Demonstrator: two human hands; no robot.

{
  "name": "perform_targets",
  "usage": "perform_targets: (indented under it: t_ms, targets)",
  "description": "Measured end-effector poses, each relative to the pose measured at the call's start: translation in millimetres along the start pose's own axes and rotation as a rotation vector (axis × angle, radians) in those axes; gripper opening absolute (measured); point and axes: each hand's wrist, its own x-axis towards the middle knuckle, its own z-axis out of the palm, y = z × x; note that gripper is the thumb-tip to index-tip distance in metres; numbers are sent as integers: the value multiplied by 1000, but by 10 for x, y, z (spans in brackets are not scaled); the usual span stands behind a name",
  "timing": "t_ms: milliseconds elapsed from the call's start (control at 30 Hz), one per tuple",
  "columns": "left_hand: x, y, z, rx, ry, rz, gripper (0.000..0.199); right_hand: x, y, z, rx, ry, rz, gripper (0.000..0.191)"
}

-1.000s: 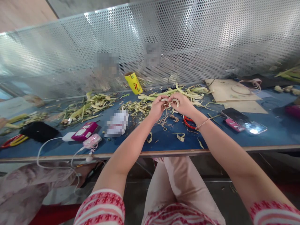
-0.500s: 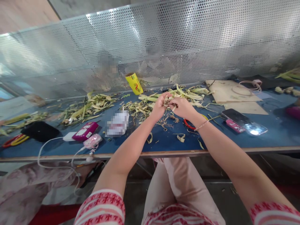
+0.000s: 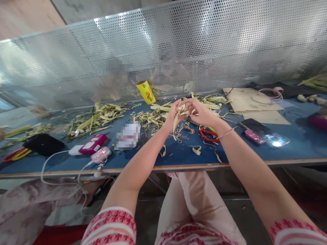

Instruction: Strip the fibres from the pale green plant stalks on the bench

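Over the blue table, my left hand is closed around a pale dried husk strip, one end of which hangs down below the fingers. My right hand meets it from the right, its curled fingertips on the same piece. Part of the strip is hidden between the fingers. Behind and beside both hands lies a pile of pale green husks and shreds. Red-handled scissors lie under my right wrist.
A yellow cardboard tube leans by the perforated metal screen. A phone and brown paper lie on the right. To the left are another husk pile, a purple device with a white cable, and a black case.
My right hand has loosened and turned, its fingers spreading slightly from the left hand. The husk strip now hangs down by my left fingers. More of the scissors' red handle shows.
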Motion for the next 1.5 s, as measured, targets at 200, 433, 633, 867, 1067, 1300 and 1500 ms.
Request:
perform_targets:
  t_ms: [200,433,633,867,1067,1300,1500]
  targets:
    - [-25,8,-19,74,-172,28,100,59,43,141,-85,42,253,19]
    - [13,-19,-45,112,-205,26,85,68,154,293,-287,62,333,12]
    - [-18,62,7,-37,-51,-90,64,74,161,190,-291,208,260,11]
    - [-53,44,71,3,-7,-84,70,100,247,178,-281,398,379,9]
    - [-79,119,111,76,-34,-66,70,108,363,136,-335,246,154,43]
    - [-106,135,101,67,-159,-59,72,127,484,174,-443,8,-110,17]
    - [-76,133,106,86,-83,-144,70,93,317,143,-533,84,-87,16]
